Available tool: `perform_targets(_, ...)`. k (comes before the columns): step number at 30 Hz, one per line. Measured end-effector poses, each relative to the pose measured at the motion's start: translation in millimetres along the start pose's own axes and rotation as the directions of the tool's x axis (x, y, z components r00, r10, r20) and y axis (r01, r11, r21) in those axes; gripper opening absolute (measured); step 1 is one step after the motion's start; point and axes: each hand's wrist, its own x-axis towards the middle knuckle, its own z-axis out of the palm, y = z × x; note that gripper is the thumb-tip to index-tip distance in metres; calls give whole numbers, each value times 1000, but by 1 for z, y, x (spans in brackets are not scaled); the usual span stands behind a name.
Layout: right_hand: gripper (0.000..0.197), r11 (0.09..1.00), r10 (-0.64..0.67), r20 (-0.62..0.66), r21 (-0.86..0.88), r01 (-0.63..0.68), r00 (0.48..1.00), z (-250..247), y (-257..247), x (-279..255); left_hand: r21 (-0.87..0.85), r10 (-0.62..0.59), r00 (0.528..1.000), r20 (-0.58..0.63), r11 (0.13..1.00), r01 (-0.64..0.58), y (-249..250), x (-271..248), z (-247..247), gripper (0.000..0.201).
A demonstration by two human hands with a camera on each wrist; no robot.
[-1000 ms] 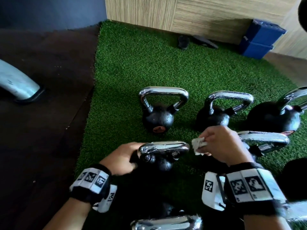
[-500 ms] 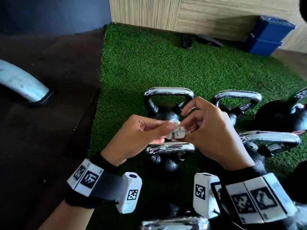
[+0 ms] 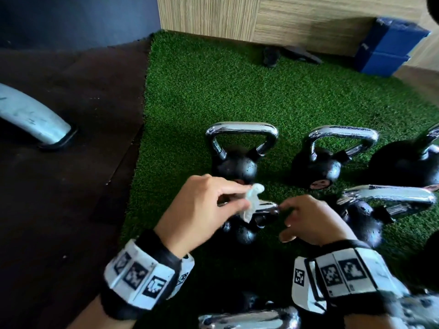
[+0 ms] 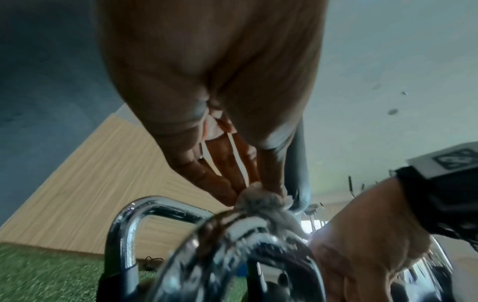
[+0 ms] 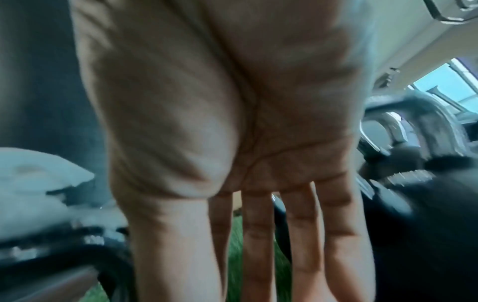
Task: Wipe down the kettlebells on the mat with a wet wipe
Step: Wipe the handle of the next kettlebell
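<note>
Several black kettlebells with chrome handles stand on the green turf mat (image 3: 213,91). My left hand (image 3: 244,198) pinches a crumpled white wet wipe (image 3: 255,189) against the chrome handle (image 3: 266,207) of the small near kettlebell (image 3: 244,233). In the left wrist view the wipe (image 4: 261,202) lies on top of that handle (image 4: 245,235). My right hand (image 3: 285,210) is at the handle's right end, holding nothing. The right wrist view shows its fingers (image 5: 258,235) straight.
More kettlebells stand behind (image 3: 235,167), (image 3: 318,172), to the right (image 3: 365,219), (image 3: 408,165), and one handle at the bottom edge (image 3: 249,319). Blue blocks (image 3: 389,51) and dark items (image 3: 270,55) lie by the wood wall. A grey machine foot (image 3: 31,117) sits on the dark floor.
The wipe passed from my right hand to my left. The left hand let go of the kettlebell handle, took the wipe and lowered it onto the handle. The right hand dropped beside it.
</note>
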Motion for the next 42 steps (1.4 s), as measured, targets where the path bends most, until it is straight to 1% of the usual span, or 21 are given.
perform_targets(2,54,998,3,64,59,-7,998,14,4,9,39,17,1000,5,999,-17,7,1,12,24)
perform_targets(4,50,991,-41,93,127,29,995,25,6,14,58,38,999,-4,998,-38,12,1,20,20)
perform_targets(6,49,983,-85,55,167,75,995,33,7,16,31,14,1000,-10,999,-13,12,0,19,19)
perform_targets(9,49,958,-118,-53,258,128,992,43,10,15,-30,-71,997,-37,997,70,1,-9,9,17)
perform_targets(10,48,951,-128,-77,274,144,989,47,10,15,-33,-80,995,-53,996,79,-1,-13,5,17)
perform_targets(14,51,936,-123,-104,319,151,987,56,11,18,28,-22,996,-88,999,24,0,-20,6,17)
perform_targets(16,47,937,-109,-112,321,140,988,57,12,20,31,-5,996,-92,999,8,0,-23,9,19)
perform_targets(18,41,940,-100,-119,315,133,988,56,13,20,-36,-45,991,-127,999,41,-7,-29,6,21)
perform_targets(20,38,941,-96,-120,312,130,988,57,13,21,-156,-181,970,-162,975,156,-21,-41,0,19)
perform_targets(22,41,941,-97,-126,311,132,987,57,13,21,-281,-309,942,-135,923,262,-33,-52,-2,15)
perform_targets(23,42,939,-100,-128,316,136,987,58,14,22,-327,-327,937,-120,904,274,-37,-56,-2,17)
perform_targets(25,42,935,-105,-127,325,141,986,58,16,22,-369,-304,943,-139,899,235,-41,-60,3,24)
perform_targets(27,39,932,-108,-129,332,146,986,59,16,23,-392,-303,940,-155,893,223,-49,-63,8,23)
perform_targets(29,38,926,-109,-127,347,147,986,60,16,22,-462,-359,924,-135,847,261,-58,-69,14,23)
perform_targets(30,37,923,-109,-125,356,147,986,60,16,22,-512,-382,918,-105,812,279,-62,-71,17,22)
perform_targets(32,35,916,-110,-129,372,151,986,60,16,21,-588,-397,916,-52,754,293,-69,-76,22,21)
perform_targets(33,34,912,-111,-134,379,155,985,61,17,21,-601,-401,915,-47,743,294,-73,-78,25,20)
perform_targets(35,34,904,-115,-144,395,164,983,63,18,21,-596,-412,909,-56,744,300,-81,-82,30,20)
perform_targets(37,36,907,-107,-147,391,157,983,64,18,21,-586,-439,898,-43,738,333,-87,-86,39,23)
perform_targets(40,41,916,-101,-144,374,149,984,64,19,23,-558,-462,887,-10,739,378,-90,-90,57,17)
perform_targets(42,40,911,-97,-148,384,148,984,64,17,22,-565,-463,885,-37,741,364,-90,-92,65,15)
